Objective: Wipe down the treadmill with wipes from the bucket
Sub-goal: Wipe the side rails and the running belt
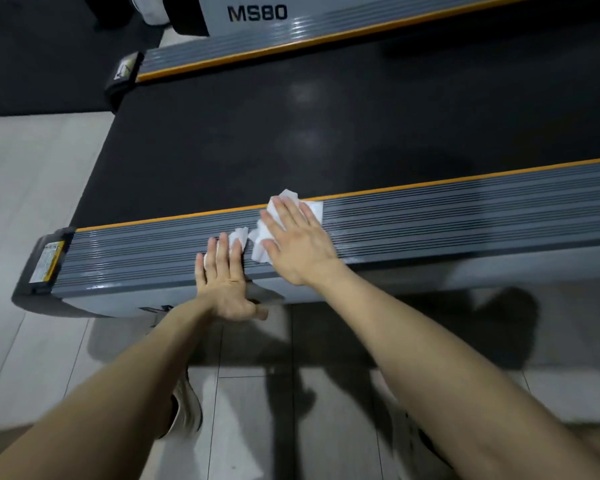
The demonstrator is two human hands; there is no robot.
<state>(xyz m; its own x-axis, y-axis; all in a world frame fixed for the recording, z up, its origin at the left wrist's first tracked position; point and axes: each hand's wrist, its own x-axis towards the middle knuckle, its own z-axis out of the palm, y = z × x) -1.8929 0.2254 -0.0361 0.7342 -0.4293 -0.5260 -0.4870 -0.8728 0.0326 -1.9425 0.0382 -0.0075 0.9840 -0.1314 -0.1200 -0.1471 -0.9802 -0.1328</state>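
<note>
View from above, looking down on a treadmill (499, 268) that runs across the picture from left to right. Its near side rail (136, 251), grey and ribbed with an orange strip along the inner edge, lies just in front of the person. The left hand (224, 275) lies flat on the rail, fingers straight and close together, pressing down a small wipe (240, 237) whose white edge shows past the fingertips. Its thumb hangs over the rail's outer edge. Just to its right, the right hand (297, 244) presses a larger wipe (314, 208) flat on the same rail, fingers straight and slightly spread, gripping nothing. The two wipes lie just beside each other. Beyond the rail is the black belt (291, 133), then the far rail (291, 39) and a housing marked MS80 (257, 12). Pale floor tiles (32, 174) lie below, and a shoe (186, 410) shows between the forearms.
</note>
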